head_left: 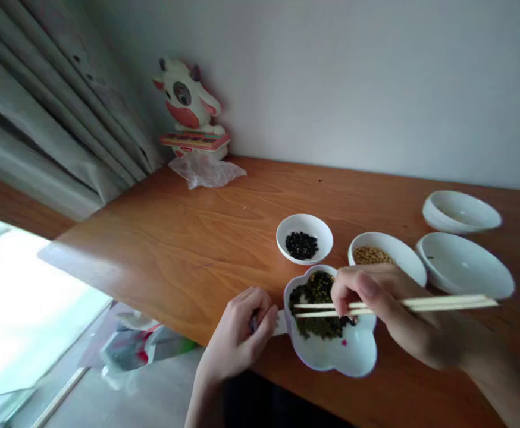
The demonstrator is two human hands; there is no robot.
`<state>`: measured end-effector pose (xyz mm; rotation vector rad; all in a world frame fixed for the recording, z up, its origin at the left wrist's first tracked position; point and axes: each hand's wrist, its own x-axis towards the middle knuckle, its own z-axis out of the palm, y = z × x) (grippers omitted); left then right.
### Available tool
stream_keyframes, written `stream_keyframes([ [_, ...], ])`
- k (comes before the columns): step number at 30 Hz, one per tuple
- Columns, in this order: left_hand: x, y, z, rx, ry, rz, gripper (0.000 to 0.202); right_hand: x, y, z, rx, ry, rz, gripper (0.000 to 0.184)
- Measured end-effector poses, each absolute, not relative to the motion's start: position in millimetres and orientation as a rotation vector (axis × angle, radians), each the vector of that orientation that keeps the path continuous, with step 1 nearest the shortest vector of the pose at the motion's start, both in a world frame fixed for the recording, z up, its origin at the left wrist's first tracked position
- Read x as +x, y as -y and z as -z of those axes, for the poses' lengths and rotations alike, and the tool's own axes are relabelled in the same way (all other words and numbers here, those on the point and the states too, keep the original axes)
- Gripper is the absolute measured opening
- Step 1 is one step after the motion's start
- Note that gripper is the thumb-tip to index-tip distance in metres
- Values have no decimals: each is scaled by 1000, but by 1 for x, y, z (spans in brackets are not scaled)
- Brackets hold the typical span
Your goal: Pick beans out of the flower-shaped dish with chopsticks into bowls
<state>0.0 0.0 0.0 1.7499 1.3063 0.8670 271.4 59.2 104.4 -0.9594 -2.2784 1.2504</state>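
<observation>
So, head view only. Near edge of the wooden surface [175, 238] sits a flower-shaped dish [353, 362] w/ a heap of mixed dark and greenish beans [316, 309].

The right hand [376, 297] comes in from 3 o'clock, fingers closed round a pair of chopsticks [420, 304]. Their tips lie over the heap, pointing to 9 o'clock. Can't tell if a bean is pinched btw them.

The left hand [242, 333] is at the dish's 9 o'clock, fingers curled shut on what looks like a small white tab at the rim, steadying it.

At 12 o'clock of the dish, just beside it, is a small bowl [287, 229] w/ a little pile of black beans [301, 245]. At approx 1–2 o'clock, partly behind the right hand, a second bowl [409, 258] holds yellow beans [371, 255]. Farther toward 3 o'clock a wide bowl [465, 267] looks nearly bare, and beyond it, at 2 o'clock, more white bowls [460, 211] seem stacked, contents not visible.

Progress, as a guess: some black and yellow beans are already apart, but both piles are small and the heap in the dish is large, so most of the picking-out looks left to do.
</observation>
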Motion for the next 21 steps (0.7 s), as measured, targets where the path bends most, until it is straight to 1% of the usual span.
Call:
stream_keyframes([
  [4, 0, 1, -1, 1762, -1316, -868, 34, 265, -64, -105, -995, 2245, -1174, 55],
  [10, -2, 3, -2, 1777, -1306, -868, 30, 255, -65, -99, -936, 2276, -1120, 43],
  [14, -1, 3, -4, 1781, -1301, -861, 29, 259, -63, -99, -959, 2303, -1115, 46],
  [21, -1, 2, -6, 1785, -1299, -849, 30, 270, -63, -101, -1075, 2229, -999, 49],
])
